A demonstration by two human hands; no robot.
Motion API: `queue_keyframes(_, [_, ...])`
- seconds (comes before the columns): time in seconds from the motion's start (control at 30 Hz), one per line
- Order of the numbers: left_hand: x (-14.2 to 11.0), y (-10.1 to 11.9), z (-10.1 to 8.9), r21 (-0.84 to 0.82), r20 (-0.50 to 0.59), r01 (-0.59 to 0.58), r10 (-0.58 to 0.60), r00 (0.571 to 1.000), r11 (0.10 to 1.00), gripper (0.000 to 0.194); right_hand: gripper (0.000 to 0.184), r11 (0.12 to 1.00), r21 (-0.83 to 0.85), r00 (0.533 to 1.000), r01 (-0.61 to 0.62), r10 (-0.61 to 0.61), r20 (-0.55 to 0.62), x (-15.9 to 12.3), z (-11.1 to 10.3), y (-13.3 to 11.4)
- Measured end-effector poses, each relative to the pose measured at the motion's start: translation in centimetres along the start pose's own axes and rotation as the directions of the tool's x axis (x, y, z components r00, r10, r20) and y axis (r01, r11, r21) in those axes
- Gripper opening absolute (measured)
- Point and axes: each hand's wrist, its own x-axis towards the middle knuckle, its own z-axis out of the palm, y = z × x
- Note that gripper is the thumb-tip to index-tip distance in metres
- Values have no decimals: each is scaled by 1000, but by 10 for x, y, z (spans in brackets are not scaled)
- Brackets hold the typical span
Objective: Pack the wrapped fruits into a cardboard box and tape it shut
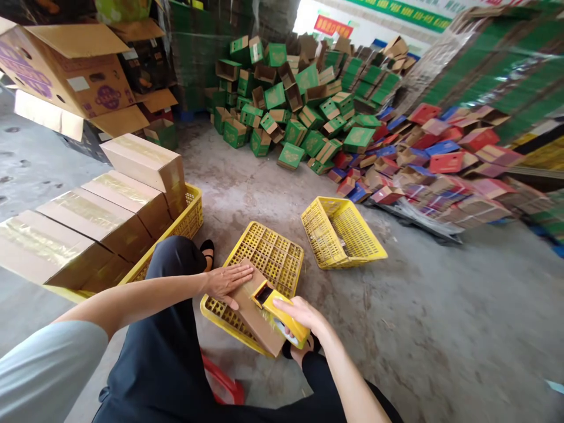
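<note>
A folded brown cardboard box [258, 323] lies on an upturned yellow plastic crate [268, 249] between my knees. Flat on the far end of the box rests my left hand [230, 283], its fingers stretched out. My right hand [302, 317] is wrapped round a yellow tape dispenser [288, 323], whose front end sits against the top of the box. A white tape roll shows low in the dispenser. The underside of the box is hidden.
At my left, a yellow crate [194, 214] holds several taped cardboard boxes [127, 197]. Another yellow crate [339, 258] stands tilted ahead on the right. Farther off are heaps of green boxes [312, 141] and red and blue boxes [445, 161]. A red stool [227, 382] shows beneath me.
</note>
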Motion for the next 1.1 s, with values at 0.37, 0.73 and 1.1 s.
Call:
queue_keyframes(0.37, [22,32,35,100,35,-27,24,999,995,108,41,1000,15,1000,0,0,-24,3,6,-2])
queue_keyframes(0.73, [21,28,32,115,77,-30,21,997,993,104,49,1000,6,1000,-23,23,5,-18,-3,23])
queue_keyframes(1.1, [37,57,42,133,89,-104,92,992,986,108,49,1000,-1,999,-22,22,-31,-15,0,36])
